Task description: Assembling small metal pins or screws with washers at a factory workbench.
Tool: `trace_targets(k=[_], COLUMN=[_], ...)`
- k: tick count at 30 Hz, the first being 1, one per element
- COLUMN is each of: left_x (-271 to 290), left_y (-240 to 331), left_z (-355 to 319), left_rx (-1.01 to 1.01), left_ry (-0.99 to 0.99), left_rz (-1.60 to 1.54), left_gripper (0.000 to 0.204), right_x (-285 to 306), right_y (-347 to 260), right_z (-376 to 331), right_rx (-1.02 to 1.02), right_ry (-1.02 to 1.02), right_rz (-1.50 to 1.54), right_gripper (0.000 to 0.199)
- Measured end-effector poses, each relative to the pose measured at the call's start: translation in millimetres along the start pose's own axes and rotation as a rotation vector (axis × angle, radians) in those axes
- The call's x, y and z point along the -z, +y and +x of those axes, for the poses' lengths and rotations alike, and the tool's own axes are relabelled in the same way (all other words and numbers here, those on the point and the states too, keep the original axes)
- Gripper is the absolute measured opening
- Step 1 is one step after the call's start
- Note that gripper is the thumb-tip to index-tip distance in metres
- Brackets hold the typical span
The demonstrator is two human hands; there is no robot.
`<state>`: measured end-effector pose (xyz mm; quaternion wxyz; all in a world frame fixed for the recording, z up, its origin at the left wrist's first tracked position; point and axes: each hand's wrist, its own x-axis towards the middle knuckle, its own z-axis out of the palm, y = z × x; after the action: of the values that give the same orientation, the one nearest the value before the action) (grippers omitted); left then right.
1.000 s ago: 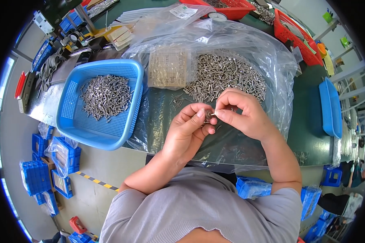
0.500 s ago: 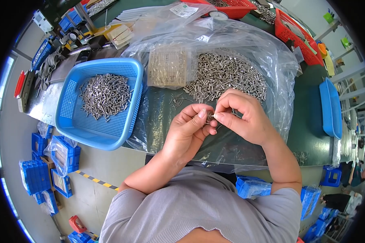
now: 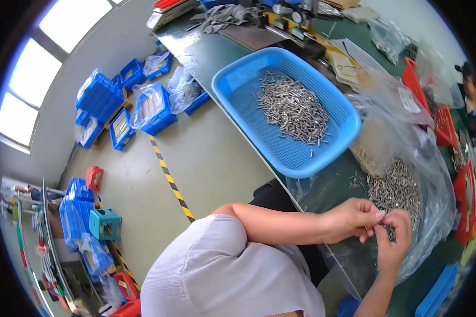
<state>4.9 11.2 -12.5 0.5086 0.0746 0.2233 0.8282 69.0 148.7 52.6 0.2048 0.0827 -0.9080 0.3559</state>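
My left hand and my right hand meet above the near edge of a heap of small metal pins. Both are closed, thumb against fingers, with the fingertips touching or nearly so. Whatever they pinch is too small and too covered to make out. The heap lies on a clear plastic sheet spread over the green table. Beside the heap, under plastic, is a flat beige block. A blue mesh basket at the table's edge contains more small metal pins.
Red baskets and a blue tray stand along the right side. Gauges and tools are at the back. Blue crates are stacked on the floor at left, near a yellow-and-black floor stripe and a teal stool.
The view has swung left, so the basket and hands appear farther right and more floor shows. Both hands stay together, pinching; the small round dark part seen between them before is now hidden.
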Motion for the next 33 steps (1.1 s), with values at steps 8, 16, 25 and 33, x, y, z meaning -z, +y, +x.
trace_targets(k=[8, 16, 25, 33], left_x=[3.1, 2.4, -1.6, -0.4], left_y=[-0.8, -2.4, 13.3, 10.4], left_z=[-4.1, 4.2, -4.9, -3.8], left_rx=[-0.105, -0.083, -0.087, -0.072], left_ry=[-0.002, -0.044, 0.060, -0.001], left_rz=[-0.095, -0.153, -0.034, -0.049], left_gripper=[0.019, 0.020, 0.022, 0.015], right_x=[1.8, 12.3, 9.6, 23.0], right_y=[2.9, 14.9, 42.6, 43.6], right_z=[1.3, 1.9, 5.2, -0.6], right_rx=[-0.011, -0.243, -0.185, -0.665], right_ry=[-0.059, -0.217, -0.128, -0.069], right_rz=[0.011, -0.357, -0.225, 0.592], right_gripper=[0.017, 0.013, 0.010, 0.007])
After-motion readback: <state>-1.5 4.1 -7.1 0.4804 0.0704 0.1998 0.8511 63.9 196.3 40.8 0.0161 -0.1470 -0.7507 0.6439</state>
